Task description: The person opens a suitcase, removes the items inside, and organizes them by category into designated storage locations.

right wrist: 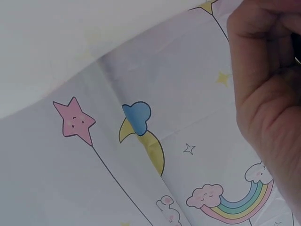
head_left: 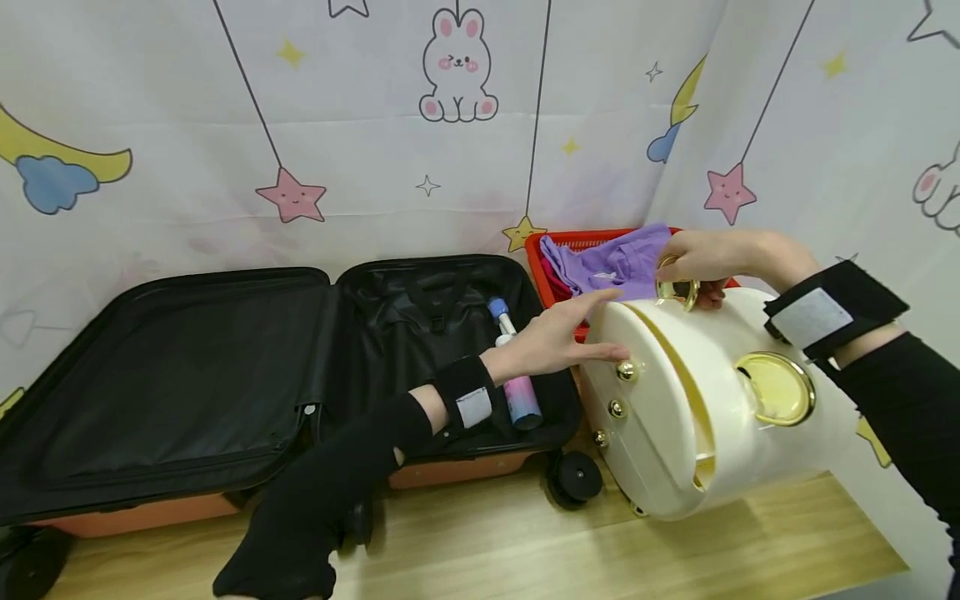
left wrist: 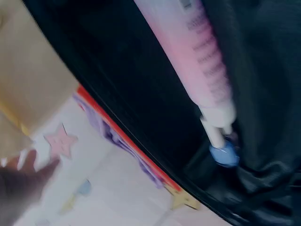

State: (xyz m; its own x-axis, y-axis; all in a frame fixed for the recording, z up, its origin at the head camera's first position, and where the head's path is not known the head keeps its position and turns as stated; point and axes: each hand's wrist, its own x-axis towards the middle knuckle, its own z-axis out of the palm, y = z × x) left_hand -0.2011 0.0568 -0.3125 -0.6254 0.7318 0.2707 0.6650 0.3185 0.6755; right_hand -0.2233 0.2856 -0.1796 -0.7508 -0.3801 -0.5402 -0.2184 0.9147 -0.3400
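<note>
A glossy cream storage case (head_left: 780, 467) with gold trim leans over at the right of the table in the head view. My right hand (head_left: 708, 258) grips the gold ring handle (head_left: 678, 292) on its upper side; that hand (right wrist: 268, 89) also shows in the right wrist view. My left hand (head_left: 555, 337) has its thumb and fingers spread against the case's flat end, beside a gold stud (head_left: 626, 371); it looks blurred (left wrist: 23, 183) in the left wrist view. Below that hand, a pink-and-blue spray bottle (head_left: 521, 400) with a blue-tipped top lies in the open black-lined suitcase (head_left: 405, 342).
Behind the case stands a red basket (head_left: 536, 258) with purple folded cloth (head_left: 622, 258) in it. The suitcase's other half (head_left: 187, 375) spreads leftward. One black wheel (head_left: 573, 479) sits near the case on the wooden table (head_left: 487, 542). A patterned curtain (head_left: 360, 108) hangs behind.
</note>
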